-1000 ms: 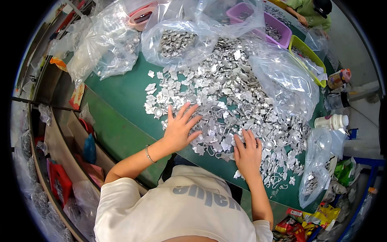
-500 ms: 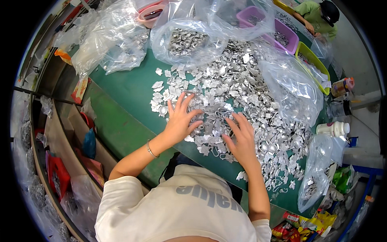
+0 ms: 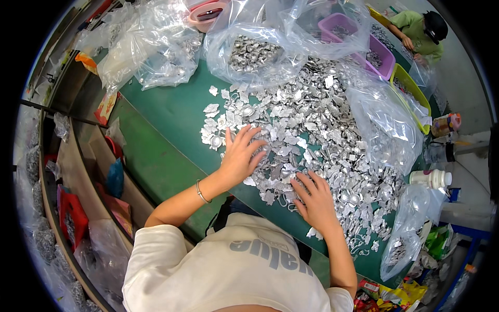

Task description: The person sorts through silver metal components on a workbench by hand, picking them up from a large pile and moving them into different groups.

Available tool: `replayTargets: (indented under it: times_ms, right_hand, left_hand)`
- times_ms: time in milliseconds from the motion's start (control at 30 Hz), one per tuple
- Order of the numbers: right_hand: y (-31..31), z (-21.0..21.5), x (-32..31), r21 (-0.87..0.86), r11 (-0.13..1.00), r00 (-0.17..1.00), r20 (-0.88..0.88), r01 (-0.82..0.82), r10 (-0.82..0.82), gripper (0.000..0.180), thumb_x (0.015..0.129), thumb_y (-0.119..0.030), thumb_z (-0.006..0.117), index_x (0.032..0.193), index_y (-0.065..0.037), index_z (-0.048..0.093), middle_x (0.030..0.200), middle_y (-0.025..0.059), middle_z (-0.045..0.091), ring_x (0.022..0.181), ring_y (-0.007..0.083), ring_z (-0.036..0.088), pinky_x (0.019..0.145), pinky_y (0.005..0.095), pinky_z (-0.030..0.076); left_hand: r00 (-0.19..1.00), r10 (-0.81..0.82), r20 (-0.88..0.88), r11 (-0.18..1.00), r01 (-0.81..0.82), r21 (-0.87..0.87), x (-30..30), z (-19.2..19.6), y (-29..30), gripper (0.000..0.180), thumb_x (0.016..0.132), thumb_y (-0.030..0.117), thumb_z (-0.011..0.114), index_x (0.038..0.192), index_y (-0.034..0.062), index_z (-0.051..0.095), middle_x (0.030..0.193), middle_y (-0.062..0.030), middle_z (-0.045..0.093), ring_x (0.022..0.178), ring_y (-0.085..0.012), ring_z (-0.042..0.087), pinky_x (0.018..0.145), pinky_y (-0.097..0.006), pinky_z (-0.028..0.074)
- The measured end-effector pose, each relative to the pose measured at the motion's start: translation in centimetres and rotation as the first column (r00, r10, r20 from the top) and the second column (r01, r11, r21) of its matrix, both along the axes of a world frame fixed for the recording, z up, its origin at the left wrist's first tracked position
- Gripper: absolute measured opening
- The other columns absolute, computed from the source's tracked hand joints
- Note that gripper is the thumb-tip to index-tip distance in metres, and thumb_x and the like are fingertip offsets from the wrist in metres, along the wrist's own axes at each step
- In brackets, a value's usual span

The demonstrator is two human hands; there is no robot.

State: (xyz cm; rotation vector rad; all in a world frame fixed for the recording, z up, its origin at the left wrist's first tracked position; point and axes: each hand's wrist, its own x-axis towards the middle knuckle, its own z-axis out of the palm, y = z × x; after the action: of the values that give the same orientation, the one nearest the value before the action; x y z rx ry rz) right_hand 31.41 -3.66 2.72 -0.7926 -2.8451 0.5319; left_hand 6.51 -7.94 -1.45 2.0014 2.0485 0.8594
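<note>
A broad, loose pile of small silvery metal pieces point(image 3: 332, 114) covers much of the green table point(image 3: 171, 119). Many are flat with scalloped outlines, and some are hook-shaped. My left hand point(image 3: 241, 158), with a bangle on its wrist, rests at the pile's near left side, fingers spread over the pieces. To its right, my right hand point(image 3: 314, 200) lies on the near part of the pile, its fingers stretched out and slightly apart. Neither hand has a piece visibly gripped; what lies under the fingertips is hidden.
Clear plastic bags hold more metal pieces point(image 3: 252, 52) at the back. Purple point(image 3: 382, 54) and yellow-green point(image 3: 408, 88) bins stand at far right, near a person in green point(image 3: 418, 34). A white bottle point(image 3: 430, 179) stands right. Shelving point(image 3: 78, 192) runs along the left.
My right hand has drawn nearer to me over the pile. My left hand stays spread on the pieces, slightly shifted. The whole view has moved a little.
</note>
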Motion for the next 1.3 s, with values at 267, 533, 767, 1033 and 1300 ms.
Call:
replayTargets:
  times_ms: [267, 533, 767, 1033, 1300]
  right_hand:
    - [-2.0, 0.5, 3.5, 0.021, 0.988, 0.987, 0.048, 0.151, -0.152, 0.042, 0.074, -0.015, 0.067, 0.114, -0.013, 0.057, 0.130, 0.0047, 0.045, 0.120, 0.0313, 0.039, 0.100, 0.0484, 0.029]
    - [-1.4, -0.2, 4.5, -0.146, 0.912, 0.838, -0.360, 0.384, -0.410, 0.022, 0.071, -0.003, 0.066, 0.094, -0.001, 0.063, 0.105, 0.0110, 0.059, 0.102, 0.0313, 0.052, 0.089, 0.0407, 0.038]
    - [1.5, -0.8, -0.6, -0.040, 0.931, 0.861, -0.368, 0.362, -0.351, 0.024, 0.071, -0.005, 0.068, 0.094, -0.001, 0.063, 0.095, 0.0090, 0.057, 0.092, 0.0278, 0.051, 0.080, 0.0377, 0.039]
    - [4.0, -1.9, -4.8, 0.160, 0.944, 0.951, -0.164, 0.287, -0.261, 0.016, 0.068, -0.011, 0.071, 0.081, -0.003, 0.064, 0.087, 0.0066, 0.057, 0.086, 0.0247, 0.049, 0.076, 0.0362, 0.035]
    - [2.7, -1.0, 0.2, -0.921, -0.003, 0.504, -0.210, -0.389, -0.838, 0.012, 0.089, -0.005, 0.050, 0.100, -0.001, 0.051, 0.095, 0.0124, 0.058, 0.075, 0.0167, 0.054, 0.065, 0.0259, 0.043]
  left_hand:
    - [0.996, 0.089, 0.019, 0.995, -0.090, 0.046, -0.3, 0.0, 0.1, 0.024, 0.080, 0.012, 0.063, 0.104, 0.0130, 0.058, 0.120, -0.0065, 0.049, 0.117, -0.0280, 0.043, 0.100, -0.064, 0.015]
    - [0.992, 0.073, 0.103, 0.987, -0.087, 0.134, -0.7, 0.6, 0.1, 0.026, 0.077, 0.004, 0.062, 0.103, 0.0093, 0.059, 0.115, -0.0088, 0.051, 0.110, -0.0290, 0.048, 0.102, -0.059, 0.020]
    - [0.965, -0.137, 0.222, 0.986, 0.112, 0.121, 2.3, 0.9, -2.2, 0.026, 0.076, -0.001, 0.062, 0.101, 0.0053, 0.059, 0.115, -0.0113, 0.053, 0.113, -0.0293, 0.048, 0.102, -0.052, 0.027]
    - [0.916, -0.374, 0.146, 0.926, 0.363, 0.100, 3.8, 0.8, -4.2, 0.027, 0.076, 0.007, 0.065, 0.102, 0.0066, 0.059, 0.118, -0.0100, 0.051, 0.118, -0.0301, 0.045, 0.103, -0.052, 0.029]
    - [0.942, -0.237, 0.238, 0.965, 0.201, 0.167, 1.9, 1.8, -1.1, 0.034, 0.076, 0.001, 0.062, 0.109, 0.0047, 0.056, 0.118, -0.0132, 0.052, 0.113, -0.0313, 0.049, 0.099, -0.049, 0.035]
